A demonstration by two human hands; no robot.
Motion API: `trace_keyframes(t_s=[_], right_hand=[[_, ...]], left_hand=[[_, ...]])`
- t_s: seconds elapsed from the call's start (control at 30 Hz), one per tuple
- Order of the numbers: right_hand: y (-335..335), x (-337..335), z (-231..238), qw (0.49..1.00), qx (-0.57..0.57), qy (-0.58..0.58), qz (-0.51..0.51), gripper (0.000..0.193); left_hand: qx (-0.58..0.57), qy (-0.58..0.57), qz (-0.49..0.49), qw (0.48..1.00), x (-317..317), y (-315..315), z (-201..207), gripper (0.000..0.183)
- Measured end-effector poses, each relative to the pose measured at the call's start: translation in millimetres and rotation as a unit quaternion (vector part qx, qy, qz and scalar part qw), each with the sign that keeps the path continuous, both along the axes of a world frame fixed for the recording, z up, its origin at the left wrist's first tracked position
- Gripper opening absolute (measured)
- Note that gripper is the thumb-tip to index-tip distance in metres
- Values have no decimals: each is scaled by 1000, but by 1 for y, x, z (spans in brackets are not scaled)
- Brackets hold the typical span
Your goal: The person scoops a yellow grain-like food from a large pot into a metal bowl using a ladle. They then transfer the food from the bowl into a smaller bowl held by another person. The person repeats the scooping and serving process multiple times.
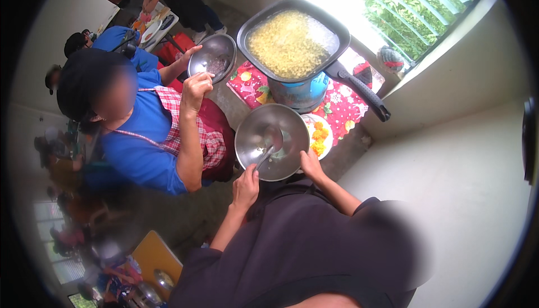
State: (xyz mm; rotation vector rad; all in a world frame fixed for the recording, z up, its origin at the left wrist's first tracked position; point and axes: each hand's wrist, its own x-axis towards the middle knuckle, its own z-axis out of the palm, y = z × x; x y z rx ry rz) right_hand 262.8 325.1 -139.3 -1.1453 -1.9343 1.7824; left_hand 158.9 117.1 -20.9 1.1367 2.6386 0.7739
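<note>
My right hand (310, 165) grips the near rim of a round steel bowl (281, 122) held in front of me. My left hand (246, 187) is closed on the handle of a metal spoon (268, 146) whose head rests inside the bowl. The bowl looks nearly bare inside. Just beyond it, a square dark pan (289, 41) full of yellow, bubbling food sits on a blue gas stove (300, 92). A white plate (320, 137) with orange and yellow pieces lies partly hidden behind the bowl's right edge.
A person in a blue shirt and red checked apron (168, 134) stands close on my left, holding a second steel bowl (212, 56). A red patterned cloth (345, 108) covers the floor under the stove. The pan's long handle (362, 92) points right. More people work at the back left.
</note>
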Motion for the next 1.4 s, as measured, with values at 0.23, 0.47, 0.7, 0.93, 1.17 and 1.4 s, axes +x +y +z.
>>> trace_keyframes(t_s=[0.23,0.47,0.7,0.93,1.17,1.4], right_hand=[[1,0,14,1000,8,-18,12,35],[6,-3,20,1000,14,-5,2,38],[15,-14,29,999,-23,-35,13,42],[16,-26,17,998,-32,-43,-16,41],[20,-26,25,998,-45,-39,-21,42],[23,-19,24,992,-103,-68,-8,50]], left_hand=[[13,12,0,1000,2,-4,3,27],[13,31,-5,999,-2,0,9,24],[15,22,-7,1000,-18,7,14,22],[12,-1,20,1000,-35,17,19,22],[4,-15,53,998,-36,19,20,24],[55,17,27,998,-40,14,19,22]])
